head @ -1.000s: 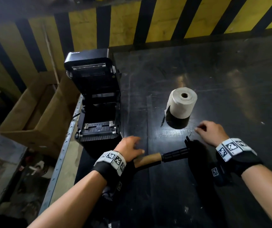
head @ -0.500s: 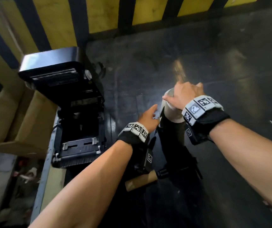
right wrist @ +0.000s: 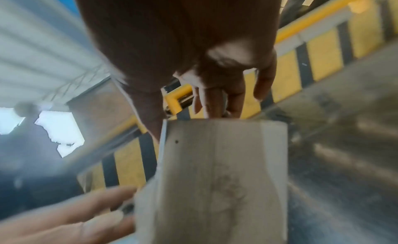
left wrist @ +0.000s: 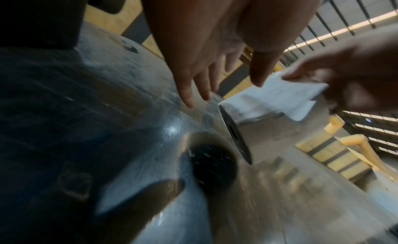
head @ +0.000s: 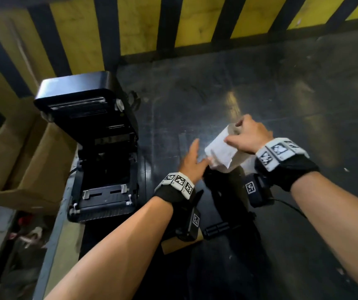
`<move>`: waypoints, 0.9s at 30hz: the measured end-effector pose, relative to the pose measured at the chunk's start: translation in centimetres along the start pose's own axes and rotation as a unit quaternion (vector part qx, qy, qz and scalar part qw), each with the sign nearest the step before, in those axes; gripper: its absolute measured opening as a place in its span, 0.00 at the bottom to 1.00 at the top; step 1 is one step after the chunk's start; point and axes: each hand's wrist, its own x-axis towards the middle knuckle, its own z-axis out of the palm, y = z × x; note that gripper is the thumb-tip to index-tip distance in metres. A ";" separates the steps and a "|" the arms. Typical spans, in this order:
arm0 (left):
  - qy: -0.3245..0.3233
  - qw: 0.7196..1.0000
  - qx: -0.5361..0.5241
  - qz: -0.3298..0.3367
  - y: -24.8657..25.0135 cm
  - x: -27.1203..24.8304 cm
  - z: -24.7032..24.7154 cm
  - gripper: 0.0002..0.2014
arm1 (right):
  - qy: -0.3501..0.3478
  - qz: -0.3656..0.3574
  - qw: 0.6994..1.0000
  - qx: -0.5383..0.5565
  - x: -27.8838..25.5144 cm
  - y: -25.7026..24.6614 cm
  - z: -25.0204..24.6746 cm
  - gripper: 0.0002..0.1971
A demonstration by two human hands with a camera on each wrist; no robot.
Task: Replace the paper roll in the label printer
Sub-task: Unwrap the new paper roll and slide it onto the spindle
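Two hands close together over a dark table [head: 282, 87]. Right hand [head: 250, 135] wrapped round the far end of the white paper roll [head: 223, 153], thumb on one side and fingers on the other, roll held tilted up off the table with a loose paper flap hanging down. Left hand [head: 190, 162] flat with fingers straight and spread, fingertips [right wrist: 101, 218] touching the near end of the roll, holding nothing. Black label printer [head: 100, 148] well to the left of the left hand, lid tipped up and back, paper bay showing. Brown cardboard box [head: 22, 161] past the printer, further left. Black spindle with a brown cardboard tube [head: 180, 243] lying on the table under the left wrist. Yellow and black striped wall [head: 141, 24] far beyond both hands.
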 end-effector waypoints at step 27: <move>0.095 0.987 -0.088 -0.092 3.9 -7.4 -5.2 0.24 | 0.024 -0.257 0.958 0.126 -9.7 0.8 -1.3 0.13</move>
